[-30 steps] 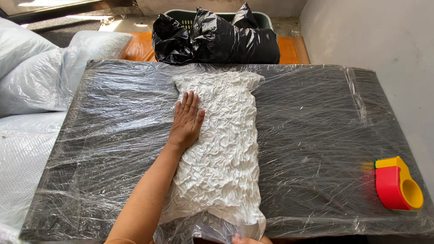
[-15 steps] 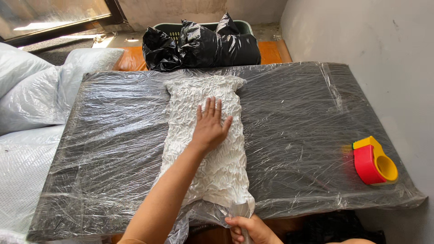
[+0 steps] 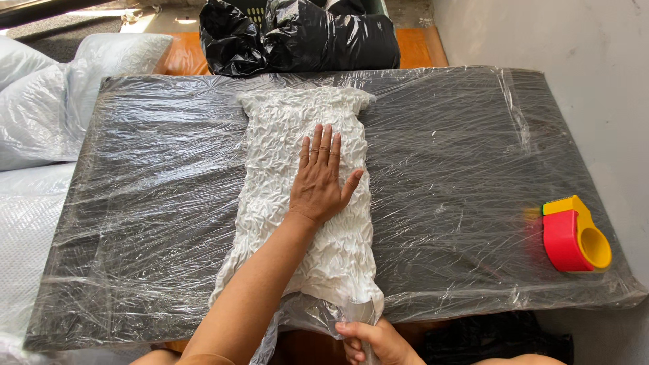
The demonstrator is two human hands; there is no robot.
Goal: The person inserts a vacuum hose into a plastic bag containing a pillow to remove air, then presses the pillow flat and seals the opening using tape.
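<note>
White crinkled garment [image 3: 297, 203], sealed in a clear bag, lies mid-table [image 3: 169, 203] with its long axis running near to far. My left hand [image 3: 321, 181] rests flat on its middle, fingers spread and pointing far. My right hand [image 3: 375, 341] is closed around the bag's neck at the near edge, nearer to the opening; tape dispenser [image 3: 574, 233] sits well apart, right.

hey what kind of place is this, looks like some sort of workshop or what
Probably a small packing or garment-bagging workspace. A table wrapped in clear film holds a white crinkled garment inside a clear bag, a red and yellow tape dispenser sits at the edge, and filled white sacks and black bags surround it.
</note>
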